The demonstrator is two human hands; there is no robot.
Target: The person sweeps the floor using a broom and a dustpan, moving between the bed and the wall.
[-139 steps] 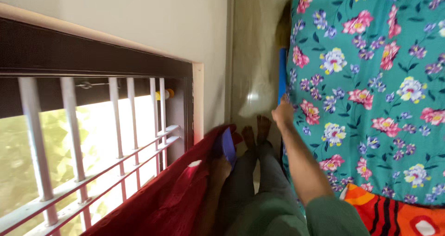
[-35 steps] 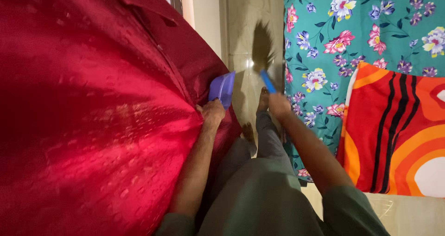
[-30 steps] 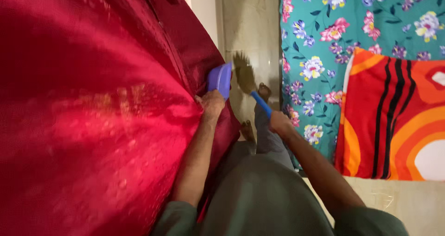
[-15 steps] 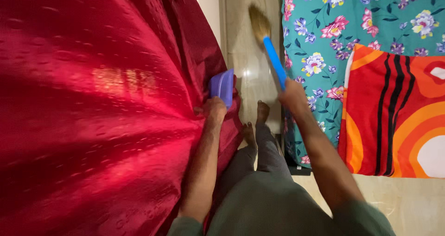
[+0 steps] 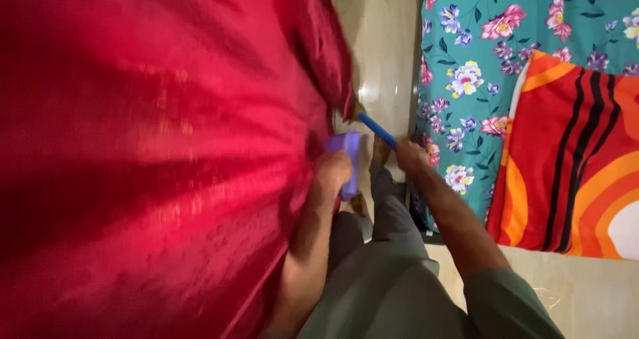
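Our left hand grips a purple dustpan against the red curtain. Right hand closes around the broom's blue handle. Both seem light, rigid plastic; we judge handles the best hold.

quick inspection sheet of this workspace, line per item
surface: glossy beige tiled floor, bare strip between curtain and bed
job's things: purple dustpan held against the red curtain; blue broom handle, its bristle end hidden behind the curtain edge
clutter: nothing seen
grippers: left hand grips the dustpan; right hand grips the broom handle
cables: nothing seen
surroundings: teal floral bedsheet hanging down the bed side, orange and red striped pillow on top, person's bare feet on the floor below the hands; picture blurred
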